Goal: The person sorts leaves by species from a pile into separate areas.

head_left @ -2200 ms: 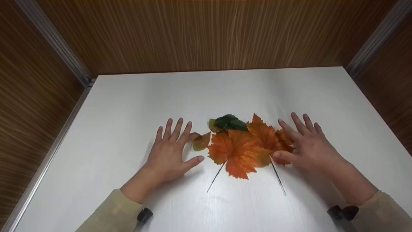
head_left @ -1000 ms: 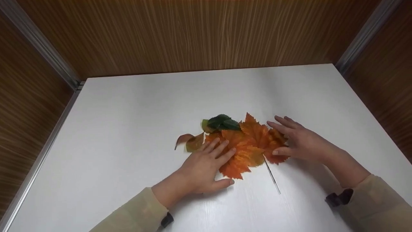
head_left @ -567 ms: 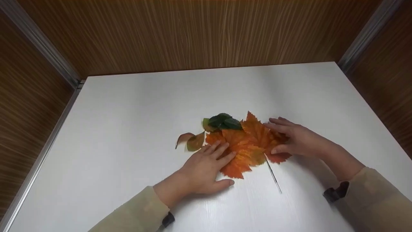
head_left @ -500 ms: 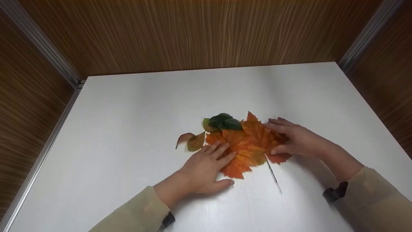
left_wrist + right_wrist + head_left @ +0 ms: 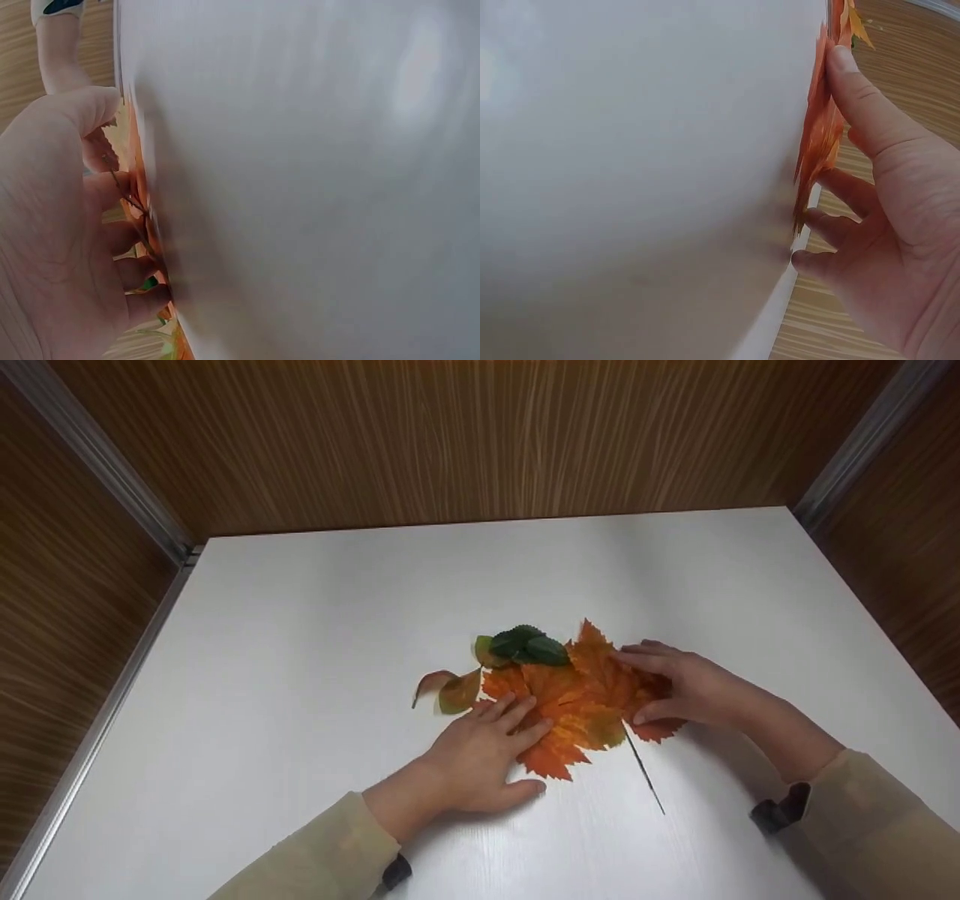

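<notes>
A cluster of artificial leaves lies on the white table. My left hand rests its spread, fairly straight fingers on the large orange maple leaf, covering its left part and stem. At the cluster's right end, my right hand touches another orange maple leaf with thumb and fingers apart. In the right wrist view, that thumb lies against the orange leaves while the other fingertips reach down by the tabletop. A thin dark stem points toward me between the hands. The left wrist view shows leaf stems beneath the left fingers.
Dark green leaves sit at the back of the cluster. Beside them, a brownish-green leaf and a curled reddish one extend leftward. Brown wood-grain panels enclose the white table at the back and sides.
My left hand has moved right from beside the cluster onto the large orange leaf, then stayed there. My right hand's fingers have drawn in and lowered over the right-end leaves.
</notes>
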The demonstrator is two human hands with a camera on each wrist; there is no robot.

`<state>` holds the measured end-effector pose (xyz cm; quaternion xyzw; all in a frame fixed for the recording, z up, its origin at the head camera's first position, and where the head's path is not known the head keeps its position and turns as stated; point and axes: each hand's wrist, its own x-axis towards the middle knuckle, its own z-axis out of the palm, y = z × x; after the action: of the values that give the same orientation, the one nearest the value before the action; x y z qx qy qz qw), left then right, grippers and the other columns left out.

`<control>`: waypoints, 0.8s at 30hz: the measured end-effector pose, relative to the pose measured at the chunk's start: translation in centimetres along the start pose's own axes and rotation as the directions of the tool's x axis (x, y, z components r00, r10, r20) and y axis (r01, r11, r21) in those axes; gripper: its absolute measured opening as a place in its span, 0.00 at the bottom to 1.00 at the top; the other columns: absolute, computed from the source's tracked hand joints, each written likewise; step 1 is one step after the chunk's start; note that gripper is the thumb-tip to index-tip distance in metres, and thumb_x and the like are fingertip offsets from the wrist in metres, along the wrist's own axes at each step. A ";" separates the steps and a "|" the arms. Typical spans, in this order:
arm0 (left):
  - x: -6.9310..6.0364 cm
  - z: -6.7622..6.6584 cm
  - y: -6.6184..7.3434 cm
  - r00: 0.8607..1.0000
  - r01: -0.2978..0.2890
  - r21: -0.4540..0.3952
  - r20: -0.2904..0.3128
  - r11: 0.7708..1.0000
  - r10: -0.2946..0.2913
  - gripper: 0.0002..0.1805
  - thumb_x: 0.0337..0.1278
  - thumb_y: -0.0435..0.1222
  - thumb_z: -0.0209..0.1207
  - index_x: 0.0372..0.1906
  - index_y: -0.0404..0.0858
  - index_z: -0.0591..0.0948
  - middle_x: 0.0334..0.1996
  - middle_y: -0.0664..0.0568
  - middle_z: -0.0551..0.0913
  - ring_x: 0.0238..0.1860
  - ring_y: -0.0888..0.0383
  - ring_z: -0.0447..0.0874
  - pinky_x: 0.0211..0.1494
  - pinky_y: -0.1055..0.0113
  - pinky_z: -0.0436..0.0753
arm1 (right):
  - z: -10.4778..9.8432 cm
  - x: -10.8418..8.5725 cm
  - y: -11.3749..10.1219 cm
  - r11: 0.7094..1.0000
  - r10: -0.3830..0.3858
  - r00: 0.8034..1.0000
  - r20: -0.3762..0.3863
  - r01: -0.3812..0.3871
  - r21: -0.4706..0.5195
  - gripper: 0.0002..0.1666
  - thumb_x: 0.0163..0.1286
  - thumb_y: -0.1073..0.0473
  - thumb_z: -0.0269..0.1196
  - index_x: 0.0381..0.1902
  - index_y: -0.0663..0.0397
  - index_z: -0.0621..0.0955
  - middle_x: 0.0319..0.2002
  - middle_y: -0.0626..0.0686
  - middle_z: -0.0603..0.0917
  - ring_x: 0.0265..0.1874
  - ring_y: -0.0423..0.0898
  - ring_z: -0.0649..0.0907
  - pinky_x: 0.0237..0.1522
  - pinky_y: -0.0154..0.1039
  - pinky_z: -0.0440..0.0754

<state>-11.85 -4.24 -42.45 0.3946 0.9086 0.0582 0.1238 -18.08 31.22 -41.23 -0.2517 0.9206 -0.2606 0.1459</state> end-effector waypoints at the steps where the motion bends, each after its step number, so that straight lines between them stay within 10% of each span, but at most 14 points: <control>1: 0.0 0.0 0.0 1.000 0.000 0.003 0.002 1.000 0.000 0.43 0.74 0.67 0.44 0.86 0.54 0.57 0.86 0.48 0.50 0.85 0.45 0.47 0.83 0.48 0.55 | 0.0 0.0 0.1 1.000 -0.002 1.000 -0.005 0.002 0.001 0.53 0.61 0.49 0.81 0.81 0.43 0.70 0.78 0.62 0.68 0.77 0.67 0.65 0.68 0.66 0.74; 24: 0.0 0.2 0.0 1.000 -0.004 0.005 0.004 1.000 0.004 0.44 0.73 0.67 0.44 0.86 0.54 0.57 0.86 0.47 0.50 0.85 0.44 0.46 0.84 0.48 0.53 | -0.2 -0.2 0.9 0.998 0.052 0.995 -0.090 -0.049 0.029 0.56 0.60 0.48 0.82 0.82 0.48 0.68 0.76 0.62 0.68 0.71 0.64 0.70 0.64 0.62 0.79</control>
<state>-11.82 -4.27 -42.63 0.3968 0.9077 0.0553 0.1246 -18.39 32.06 -41.51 -0.2143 0.9288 -0.2801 0.1140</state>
